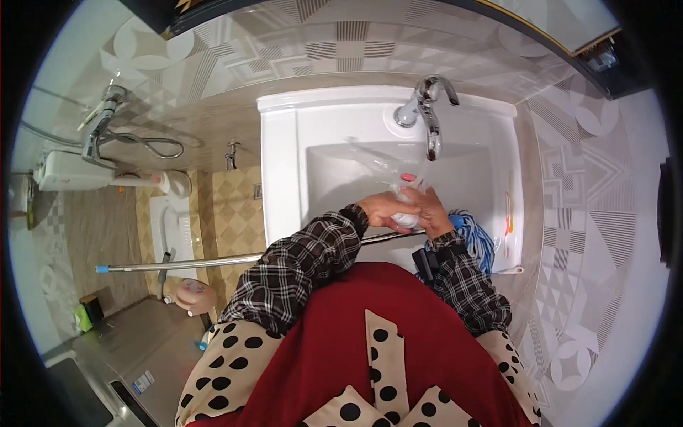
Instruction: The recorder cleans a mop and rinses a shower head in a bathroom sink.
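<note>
My left hand (383, 209) and my right hand (431, 208) come together over the white wash basin (283, 176). Between them they hold a white rounded thing (406, 220), whose exact kind I cannot tell. A pink bit (408, 177) shows just above the fingers. Something clear and shiny (376, 157), like thin plastic film or water, stretches from the hands towards the back left of the basin. Behind the hands stands a chrome tap (428, 112), its spout end close above the basin.
A mop's chrome pole (213, 261) crosses the basin's front beneath my forearms; its blue and white strands (477, 245) lie at the basin's right. Toothbrushes (508, 219) rest on the right rim. Leftward are a squat toilet (171, 229), a pink jug (195, 297) and a shower mixer (101, 125).
</note>
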Motion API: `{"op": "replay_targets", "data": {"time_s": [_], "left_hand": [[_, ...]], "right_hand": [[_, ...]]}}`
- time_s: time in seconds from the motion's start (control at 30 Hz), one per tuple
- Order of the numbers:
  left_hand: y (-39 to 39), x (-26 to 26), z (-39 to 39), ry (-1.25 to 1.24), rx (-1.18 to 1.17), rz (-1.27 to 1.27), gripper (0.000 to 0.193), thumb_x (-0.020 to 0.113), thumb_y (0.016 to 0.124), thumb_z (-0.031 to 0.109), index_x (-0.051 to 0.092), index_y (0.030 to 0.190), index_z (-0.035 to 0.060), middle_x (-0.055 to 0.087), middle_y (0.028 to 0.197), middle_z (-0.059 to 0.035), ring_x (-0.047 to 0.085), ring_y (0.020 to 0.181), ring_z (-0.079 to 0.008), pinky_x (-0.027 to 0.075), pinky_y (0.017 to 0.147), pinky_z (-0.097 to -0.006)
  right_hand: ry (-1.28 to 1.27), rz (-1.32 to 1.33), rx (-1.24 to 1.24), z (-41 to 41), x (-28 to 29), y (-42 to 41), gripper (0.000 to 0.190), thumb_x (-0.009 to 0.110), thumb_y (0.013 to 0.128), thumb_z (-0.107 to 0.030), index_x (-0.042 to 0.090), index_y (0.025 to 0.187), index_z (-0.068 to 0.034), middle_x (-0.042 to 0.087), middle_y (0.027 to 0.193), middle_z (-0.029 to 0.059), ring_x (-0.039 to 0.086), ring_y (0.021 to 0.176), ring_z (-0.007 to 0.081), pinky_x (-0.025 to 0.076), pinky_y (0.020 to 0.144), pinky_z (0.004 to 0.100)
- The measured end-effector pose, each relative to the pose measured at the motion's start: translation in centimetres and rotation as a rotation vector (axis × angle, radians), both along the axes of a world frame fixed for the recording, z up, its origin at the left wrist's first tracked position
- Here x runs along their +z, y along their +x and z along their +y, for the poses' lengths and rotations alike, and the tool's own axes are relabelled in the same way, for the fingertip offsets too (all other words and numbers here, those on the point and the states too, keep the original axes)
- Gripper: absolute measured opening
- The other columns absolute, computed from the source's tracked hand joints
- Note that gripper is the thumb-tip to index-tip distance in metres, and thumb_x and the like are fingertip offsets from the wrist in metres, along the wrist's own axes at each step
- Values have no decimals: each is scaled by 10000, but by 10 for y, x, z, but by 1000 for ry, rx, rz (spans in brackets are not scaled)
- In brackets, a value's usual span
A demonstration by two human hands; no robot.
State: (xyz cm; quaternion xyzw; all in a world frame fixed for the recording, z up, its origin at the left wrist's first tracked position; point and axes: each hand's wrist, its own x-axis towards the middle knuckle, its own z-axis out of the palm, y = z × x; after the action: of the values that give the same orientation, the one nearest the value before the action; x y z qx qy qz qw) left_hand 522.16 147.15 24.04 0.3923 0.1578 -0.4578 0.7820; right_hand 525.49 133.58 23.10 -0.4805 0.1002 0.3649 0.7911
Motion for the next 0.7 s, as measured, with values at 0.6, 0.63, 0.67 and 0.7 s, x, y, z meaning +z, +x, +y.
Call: {"op": "replay_targets", "data": {"time_s": [0.6,0.63,0.67,0.7], "left_hand": [[-25,-4,-16,1023,-92,-1002,435,644,669,249,492,967,-29,544,915,-238,543,809,-364,455,715,-405],[-25,10,-9,912,-142,-1036,503,644,686,277,451,1008,-58,538,909,-220,549,767,-350,463,673,-406],[-24,13,-1,911,-150,-1039,503,644,686,277,451,1008,-58,538,909,-220,549,767,-350,463,673,-406],[-23,14,9,725,-142,-707,493,644,699,283,456,1000,-60,540,871,-184,550,710,-290,463,595,-359]], "right_hand": [[-247,19,-27,4,-67,-9,245,550,798,-114,463,998,-4,548,838,71,550,766,158,464,647,292],[-231,46,-56,5,-65,-12,253,557,808,-144,464,1006,-18,549,836,66,554,764,158,468,641,298],[-228,47,-63,3,-63,-14,253,557,808,-144,464,1006,-18,549,836,66,554,764,158,468,641,298],[-103,143,-90,7,-45,-15,268,550,822,-209,468,1007,-34,552,844,62,559,763,162,472,643,304]]}}
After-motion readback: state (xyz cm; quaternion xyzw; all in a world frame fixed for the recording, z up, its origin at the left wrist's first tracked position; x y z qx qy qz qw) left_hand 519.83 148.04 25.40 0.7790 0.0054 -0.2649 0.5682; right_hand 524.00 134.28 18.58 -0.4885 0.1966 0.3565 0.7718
